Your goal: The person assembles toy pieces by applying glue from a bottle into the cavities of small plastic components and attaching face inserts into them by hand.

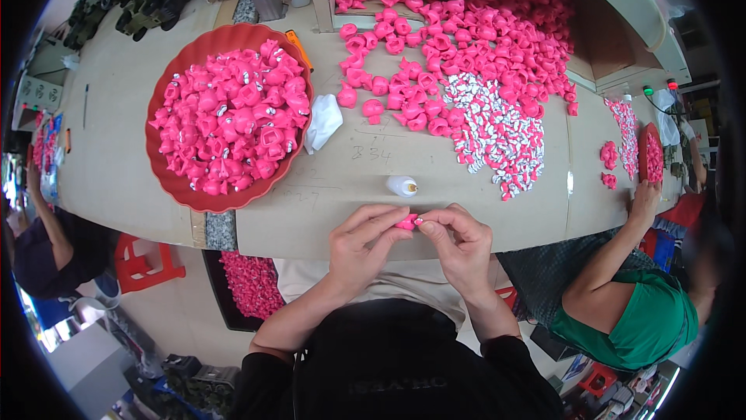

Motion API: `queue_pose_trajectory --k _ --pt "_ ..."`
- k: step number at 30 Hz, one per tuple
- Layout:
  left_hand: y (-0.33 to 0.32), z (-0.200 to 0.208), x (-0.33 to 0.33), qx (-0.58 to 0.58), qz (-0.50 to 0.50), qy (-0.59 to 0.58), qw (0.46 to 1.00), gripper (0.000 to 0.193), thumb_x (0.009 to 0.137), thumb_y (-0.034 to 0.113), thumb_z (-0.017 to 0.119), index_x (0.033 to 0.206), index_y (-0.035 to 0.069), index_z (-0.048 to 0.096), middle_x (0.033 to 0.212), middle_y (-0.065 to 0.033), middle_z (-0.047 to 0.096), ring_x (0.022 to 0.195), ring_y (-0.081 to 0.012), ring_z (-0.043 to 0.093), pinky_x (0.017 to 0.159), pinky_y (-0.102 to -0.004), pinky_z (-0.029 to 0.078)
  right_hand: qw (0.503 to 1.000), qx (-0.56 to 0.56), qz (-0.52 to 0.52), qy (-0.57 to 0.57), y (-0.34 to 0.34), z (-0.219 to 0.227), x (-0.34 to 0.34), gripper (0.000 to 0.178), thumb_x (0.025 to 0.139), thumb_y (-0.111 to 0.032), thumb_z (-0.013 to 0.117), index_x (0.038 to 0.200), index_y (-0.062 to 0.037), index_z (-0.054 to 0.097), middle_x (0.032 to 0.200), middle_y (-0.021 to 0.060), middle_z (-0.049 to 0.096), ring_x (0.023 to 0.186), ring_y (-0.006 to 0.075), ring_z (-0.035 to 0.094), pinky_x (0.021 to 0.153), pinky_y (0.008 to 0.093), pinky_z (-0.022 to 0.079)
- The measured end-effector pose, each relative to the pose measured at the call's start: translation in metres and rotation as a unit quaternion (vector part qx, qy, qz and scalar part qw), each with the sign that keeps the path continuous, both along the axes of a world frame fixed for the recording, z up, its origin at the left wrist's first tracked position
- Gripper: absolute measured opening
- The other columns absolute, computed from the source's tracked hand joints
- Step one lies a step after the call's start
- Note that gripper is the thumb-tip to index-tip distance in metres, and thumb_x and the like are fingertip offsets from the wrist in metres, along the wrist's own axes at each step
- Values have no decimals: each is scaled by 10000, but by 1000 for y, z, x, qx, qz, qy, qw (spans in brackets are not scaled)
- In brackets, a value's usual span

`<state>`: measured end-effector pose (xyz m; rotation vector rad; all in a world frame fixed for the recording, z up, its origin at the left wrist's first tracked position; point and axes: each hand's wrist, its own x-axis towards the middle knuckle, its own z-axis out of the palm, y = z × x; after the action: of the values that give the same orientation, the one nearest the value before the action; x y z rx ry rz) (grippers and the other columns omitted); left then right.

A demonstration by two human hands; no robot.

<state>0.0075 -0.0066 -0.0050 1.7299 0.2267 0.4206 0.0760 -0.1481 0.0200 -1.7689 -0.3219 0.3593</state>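
Note:
Both my hands meet over the front edge of the table. In the fingers of my left hand (367, 240) is a small pink plastic part (407, 222). My right hand (458, 241) pinches a tiny white-and-pink piece (418, 221) against it; the fingertips partly hide this piece. Just beyond my fingers lies a small white squeeze bottle (402, 185) with a yellowish tip. Hollow pink parts (412, 94) spread over the table ahead, and a heap of small white-and-pink pieces (497, 136) lies in front of them to the right.
A scalloped red bowl (172, 179) full of pink parts stands at left, with a white tissue (323, 123) and an orange tool (299, 48) beside it. A black crate (221, 296) of pink pieces sits below the table. A co-worker in green (645, 319) works at right.

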Motion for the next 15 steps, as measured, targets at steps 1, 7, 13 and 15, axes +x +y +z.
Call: queue_pose_trajectory --k 1,7,13,15 --pt "-1 -1 0 -7 3 0 1000 290 723 -48 698 1006 16 676 963 -103 639 821 -162 638 718 -256 527 998 -36 17 -40 1 1 0 64 778 -14 667 842 -13 673 724 54 625 680 119 558 625 236 446" --pt "0 -3 -1 -15 -7 -10 1000 290 728 -67 686 1005 18 679 971 -103 637 829 -160 638 721 -250 531 1000 -26 12 -4 2 4 -1 53 777 -12 674 830 -8 674 725 45 634 709 103 594 647 230 468" --pt "9 -9 -3 -85 -86 -27 992 299 756 -117 625 1020 17 671 1017 -120 620 839 -173 645 720 -252 564 960 30 100 258 -6 9 17 72 798 -9 666 850 41 662 798 49 666 745 81 611 692 204 486" --pt "11 -10 -4 -84 -103 -30 991 305 764 -127 609 1025 19 669 1028 -126 615 840 -177 645 720 -253 569 960 33 108 256 -6 5 16 77 800 -10 663 859 39 664 803 50 669 742 78 610 689 206 487"
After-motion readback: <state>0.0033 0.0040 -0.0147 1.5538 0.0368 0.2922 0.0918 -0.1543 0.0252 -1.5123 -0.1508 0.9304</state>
